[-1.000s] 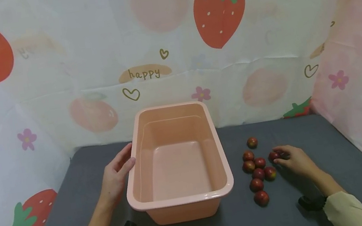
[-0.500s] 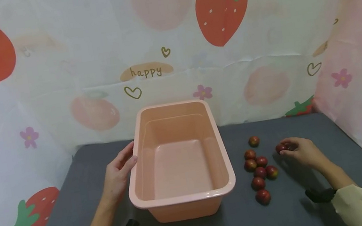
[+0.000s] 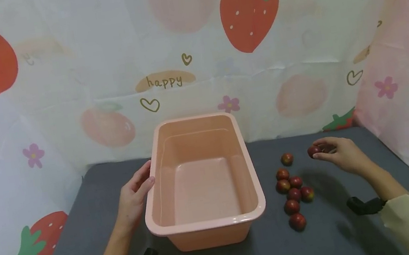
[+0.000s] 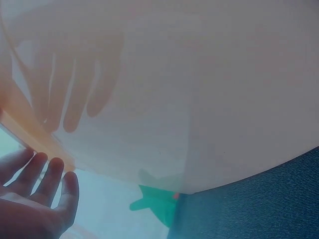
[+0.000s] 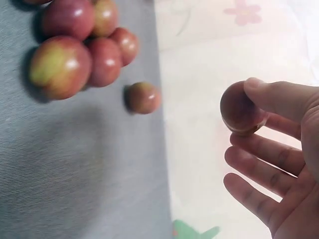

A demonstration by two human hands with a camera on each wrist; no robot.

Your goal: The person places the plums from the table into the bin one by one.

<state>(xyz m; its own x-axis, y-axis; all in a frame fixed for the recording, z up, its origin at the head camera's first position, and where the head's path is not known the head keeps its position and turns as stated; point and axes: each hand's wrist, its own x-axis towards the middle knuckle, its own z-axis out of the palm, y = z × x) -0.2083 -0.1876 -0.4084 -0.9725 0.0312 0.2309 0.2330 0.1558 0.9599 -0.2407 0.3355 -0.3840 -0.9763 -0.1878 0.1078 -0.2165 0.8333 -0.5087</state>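
Note:
My left hand rests against the left side of the pink plastic basin, its fingers stretched out and fingertips right at the rim. The left wrist view has these fingers just under the basin's edge, nearly straight. The basin holds nothing inside. To its right, my right hand is raised above the table, pinching a dark red plum between thumb and fingers. In the right wrist view the plum sits at the thumb tip, while other fingers are spread below it.
Several red-and-yellow plums lie in a loose cluster on the dark grey tabletop, between basin and right hand. One plum sits apart toward the back. A strawberry-print cloth hangs behind and along both sides.
My right hand has lifted the plum off the table, moving it up and slightly right, away from the cluster. The left hand and basin have stayed put.

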